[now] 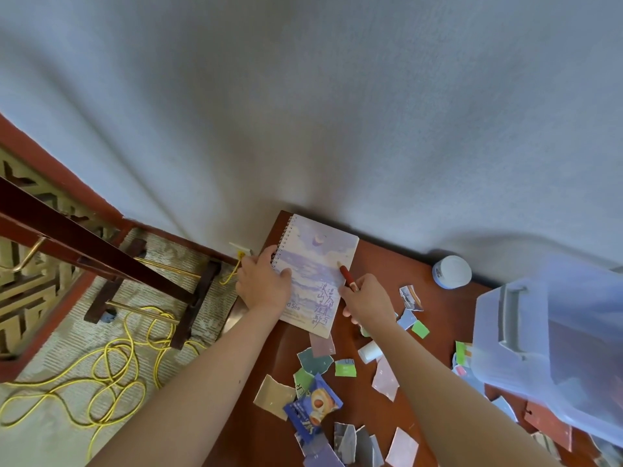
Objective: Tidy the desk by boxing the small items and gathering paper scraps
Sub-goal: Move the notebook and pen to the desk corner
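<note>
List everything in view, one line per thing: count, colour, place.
desk: one, red-brown, against the wall
notebook: one, pale purple, spiral-bound, desk's far left corner
pen: one, red, tip over the notebook
jar: one, white lid, by the wall, right of the notebook
storage box: one, translucent bluish, desk's right side
paper scraps: many, green, pink, grey, blue, scattered over the near desk
snack wrapper: one, blue, among the scraps
small tube: one, white, beside the right forearm
cable: one, yellow, tangled on the floor, left
wooden frame: one, dark brown, left
left hand: grips the notebook's spiral edge
right hand: holds the pen
</note>
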Demonstrator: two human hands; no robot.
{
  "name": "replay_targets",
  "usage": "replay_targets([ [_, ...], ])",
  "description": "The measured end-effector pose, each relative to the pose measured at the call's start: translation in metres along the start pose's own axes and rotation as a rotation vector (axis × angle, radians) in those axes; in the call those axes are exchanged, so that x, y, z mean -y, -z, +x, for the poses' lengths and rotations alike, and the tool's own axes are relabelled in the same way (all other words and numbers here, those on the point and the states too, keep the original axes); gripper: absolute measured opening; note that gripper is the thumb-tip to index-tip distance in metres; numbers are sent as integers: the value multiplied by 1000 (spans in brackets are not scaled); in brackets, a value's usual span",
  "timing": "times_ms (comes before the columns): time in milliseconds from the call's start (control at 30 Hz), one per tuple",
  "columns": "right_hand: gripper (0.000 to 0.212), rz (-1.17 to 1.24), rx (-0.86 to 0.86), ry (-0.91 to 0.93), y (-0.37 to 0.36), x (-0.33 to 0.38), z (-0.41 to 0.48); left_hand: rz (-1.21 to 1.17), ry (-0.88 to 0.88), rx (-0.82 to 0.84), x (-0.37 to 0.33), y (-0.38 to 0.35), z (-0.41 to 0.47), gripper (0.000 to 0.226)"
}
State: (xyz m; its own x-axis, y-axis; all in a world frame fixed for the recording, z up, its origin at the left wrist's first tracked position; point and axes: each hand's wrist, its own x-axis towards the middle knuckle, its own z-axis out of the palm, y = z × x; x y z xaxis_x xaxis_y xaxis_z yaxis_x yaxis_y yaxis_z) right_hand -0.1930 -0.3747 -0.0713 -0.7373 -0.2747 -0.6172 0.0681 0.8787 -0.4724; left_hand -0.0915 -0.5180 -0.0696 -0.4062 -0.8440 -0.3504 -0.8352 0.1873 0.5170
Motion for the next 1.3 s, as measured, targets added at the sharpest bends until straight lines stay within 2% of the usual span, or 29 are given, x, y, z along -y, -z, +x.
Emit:
replay_targets([
  [500,18,98,62,-38,-14,32,8,-156,10,-15,11,12,28,41],
  [700,14,349,-78,50,-17,40,2,-133,0,-38,10,11,24,45],
  [767,14,432,-23,75,-16,50,0,-100,-27,-77,9,11,21,48],
  [833,13,516,54,70,-14,60,-3,-169,-102,-90,7,10,18,42],
  [933,13,687,112,4,-17,71,-5,-349,-199,35,1,9,12,29],
  [1067,29,813,95,-71,-22,76,-4,-247,-287,113,-4,8,14,32],
  [1300,25,819,167,-86,-20,74,-3,-102,-370,127,1,7,17,33],
])
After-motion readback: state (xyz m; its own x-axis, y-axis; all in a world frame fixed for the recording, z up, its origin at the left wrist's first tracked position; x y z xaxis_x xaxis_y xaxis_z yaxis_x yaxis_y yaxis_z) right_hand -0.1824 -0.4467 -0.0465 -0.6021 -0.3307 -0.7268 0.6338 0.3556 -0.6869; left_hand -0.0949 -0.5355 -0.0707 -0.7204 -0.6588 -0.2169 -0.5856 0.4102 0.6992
